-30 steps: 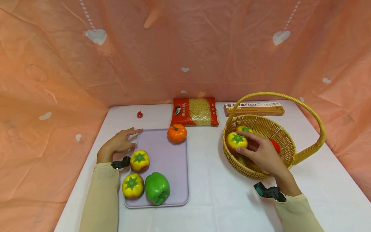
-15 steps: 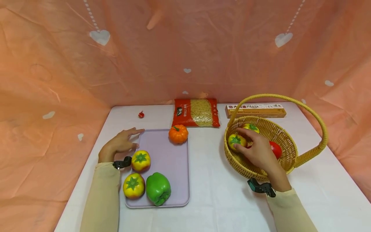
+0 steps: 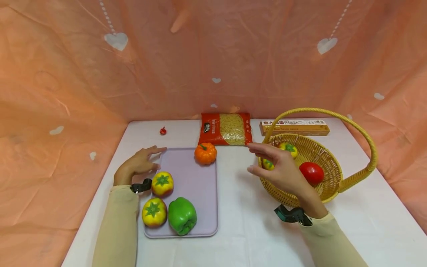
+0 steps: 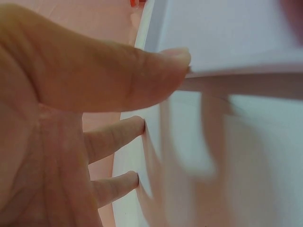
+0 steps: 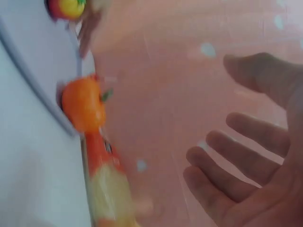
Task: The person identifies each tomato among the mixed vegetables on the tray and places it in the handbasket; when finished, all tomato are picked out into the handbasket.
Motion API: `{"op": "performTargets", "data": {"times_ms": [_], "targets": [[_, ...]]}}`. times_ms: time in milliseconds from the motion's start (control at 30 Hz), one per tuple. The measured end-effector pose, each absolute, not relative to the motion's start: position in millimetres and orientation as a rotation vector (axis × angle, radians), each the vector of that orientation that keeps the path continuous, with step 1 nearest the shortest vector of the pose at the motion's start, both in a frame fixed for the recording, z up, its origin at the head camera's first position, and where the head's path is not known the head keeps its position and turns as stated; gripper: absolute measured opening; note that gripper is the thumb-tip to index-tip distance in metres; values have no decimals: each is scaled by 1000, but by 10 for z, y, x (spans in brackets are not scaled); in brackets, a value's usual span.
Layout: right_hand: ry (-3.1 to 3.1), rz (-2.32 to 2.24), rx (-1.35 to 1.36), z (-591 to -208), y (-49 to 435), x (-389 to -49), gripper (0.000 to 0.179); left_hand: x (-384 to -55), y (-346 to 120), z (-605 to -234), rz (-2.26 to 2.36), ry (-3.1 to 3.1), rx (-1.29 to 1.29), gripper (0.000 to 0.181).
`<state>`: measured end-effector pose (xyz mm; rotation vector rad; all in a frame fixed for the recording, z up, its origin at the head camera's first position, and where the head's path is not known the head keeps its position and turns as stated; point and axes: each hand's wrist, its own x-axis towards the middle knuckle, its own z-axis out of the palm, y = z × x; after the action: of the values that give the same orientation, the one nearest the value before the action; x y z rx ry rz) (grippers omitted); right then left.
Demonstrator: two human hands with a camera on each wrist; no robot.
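Observation:
My left hand (image 3: 139, 163) lies at the upper left of the lilac tray (image 3: 190, 185). Its thumb touches the tray's edge in the left wrist view, other fingers extended. On the tray are two yellow fruits with green leafy tops (image 3: 162, 184), a green bell pepper (image 3: 182, 216) and a small orange pumpkin (image 3: 205, 153). Over the left rim of the wicker basket (image 3: 328, 157) hovers my right hand (image 3: 281, 168), fingers apart and holding nothing. Inside the basket sit a glossy red tomato-like fruit (image 3: 311, 173) and two yellow fruits (image 3: 288, 148), one mostly hidden behind the right hand.
A red bag of pasta (image 3: 227, 129) lies behind the tray. The pasta box (image 3: 294, 127) is at the back right, behind the basket, whose tall handle (image 3: 363, 135) arches up on the right. A tiny red object (image 3: 163, 131) lies at the back left.
The right hand has lowered a yellow fruit into the basket, let go of it and moved left to the rim. The left hand and the tray's contents have stayed put.

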<state>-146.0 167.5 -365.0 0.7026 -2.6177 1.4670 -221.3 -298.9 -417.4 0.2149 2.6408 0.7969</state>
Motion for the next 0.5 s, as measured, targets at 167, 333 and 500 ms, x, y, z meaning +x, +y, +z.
{"op": "performTargets", "data": {"times_ms": [167,333,500], "targets": [[-2590,1572,912,-3639,1386,-1485,61,-2207,-2979,-4190,791,2644,231,72],[-2554,1647,1078,-3667,1077,-1532,59,-2210,-2975,-4178,773,2653,238,71],[-2522,1706,1218,-3722,757,-1590,57,-2219,-2989,-4162,769,2656,233,72]]}}
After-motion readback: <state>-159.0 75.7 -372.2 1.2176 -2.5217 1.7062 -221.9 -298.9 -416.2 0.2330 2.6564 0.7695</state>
